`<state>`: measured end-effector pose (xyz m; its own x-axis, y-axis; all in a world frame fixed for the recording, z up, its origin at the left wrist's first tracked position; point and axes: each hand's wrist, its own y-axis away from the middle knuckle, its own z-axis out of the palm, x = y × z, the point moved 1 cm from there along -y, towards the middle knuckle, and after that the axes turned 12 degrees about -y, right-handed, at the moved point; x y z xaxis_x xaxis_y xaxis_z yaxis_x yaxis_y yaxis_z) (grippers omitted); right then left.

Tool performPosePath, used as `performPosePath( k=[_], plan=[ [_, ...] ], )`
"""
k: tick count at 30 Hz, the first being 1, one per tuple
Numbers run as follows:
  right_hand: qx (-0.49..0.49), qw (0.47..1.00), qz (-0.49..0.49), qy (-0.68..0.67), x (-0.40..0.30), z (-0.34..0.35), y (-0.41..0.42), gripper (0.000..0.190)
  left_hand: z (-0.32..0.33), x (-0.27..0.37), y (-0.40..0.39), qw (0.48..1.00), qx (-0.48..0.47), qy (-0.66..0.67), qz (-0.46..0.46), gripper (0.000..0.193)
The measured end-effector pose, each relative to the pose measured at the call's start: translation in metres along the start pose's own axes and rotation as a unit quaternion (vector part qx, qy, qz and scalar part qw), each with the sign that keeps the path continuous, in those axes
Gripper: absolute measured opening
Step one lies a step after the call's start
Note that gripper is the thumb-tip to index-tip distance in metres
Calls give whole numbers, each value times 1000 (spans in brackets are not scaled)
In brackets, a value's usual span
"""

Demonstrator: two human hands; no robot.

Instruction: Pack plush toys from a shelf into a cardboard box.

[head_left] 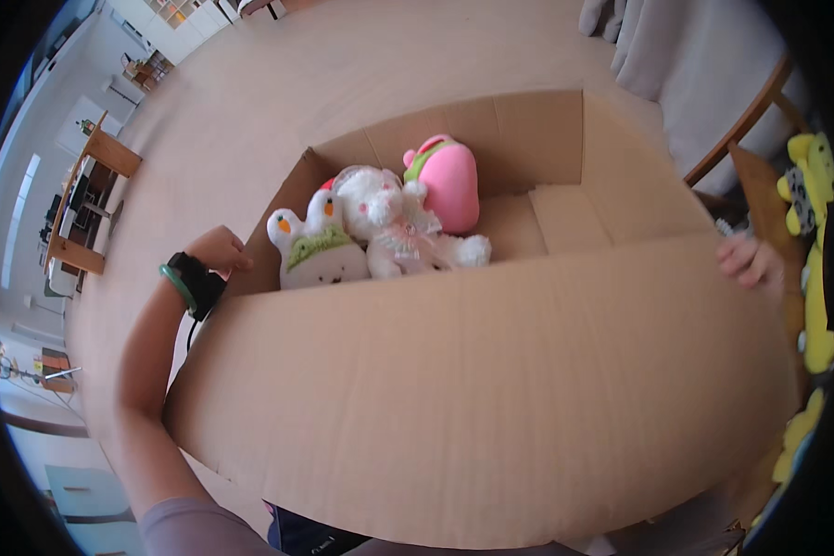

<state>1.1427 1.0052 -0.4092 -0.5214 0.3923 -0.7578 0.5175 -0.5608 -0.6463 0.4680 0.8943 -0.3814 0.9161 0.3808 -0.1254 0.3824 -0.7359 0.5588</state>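
Note:
A large open cardboard box [486,375] fills the middle of my view, its near panel facing me. At the box's left edge, my left hand [219,251] grips with curled fingers; a black device and a green bangle are on that wrist. My right hand [750,263] curls over the right corner, partly hidden by the cardboard. Plush toys lie at the box's left end: a white one with two bird heads and a green trim [326,254], a white fluffy animal [382,208] with a lace collar, and a pink rounded plush [453,182]. The near panel hides their lower parts.
To the right, beside my right hand, stand a wooden chair [740,125] and yellow plush toys [816,299]. A grey curtain [695,90] hangs behind the chair. Pale floor [250,90] stretches beyond the box. Wooden desks [76,254] are at the far left.

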Motion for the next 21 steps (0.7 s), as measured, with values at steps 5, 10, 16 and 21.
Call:
performPosePath(
  k=[5,10,16,21],
  plan=[
    [121,990,75,21,-44,-6,35,17,-34,42,21,998,-3,-59,-15,24],
    [207,974,-3,-88,-32,-17,34,18,-85,64,74,987,8,-150,-50,23],
    [252,959,-105,74,9,-35,86,23,-76,48,47,866,-74,-484,98,17],
    [293,946,11,138,87,-38,202,28,-17,11,70,902,-79,-421,-50,21]
  ],
)
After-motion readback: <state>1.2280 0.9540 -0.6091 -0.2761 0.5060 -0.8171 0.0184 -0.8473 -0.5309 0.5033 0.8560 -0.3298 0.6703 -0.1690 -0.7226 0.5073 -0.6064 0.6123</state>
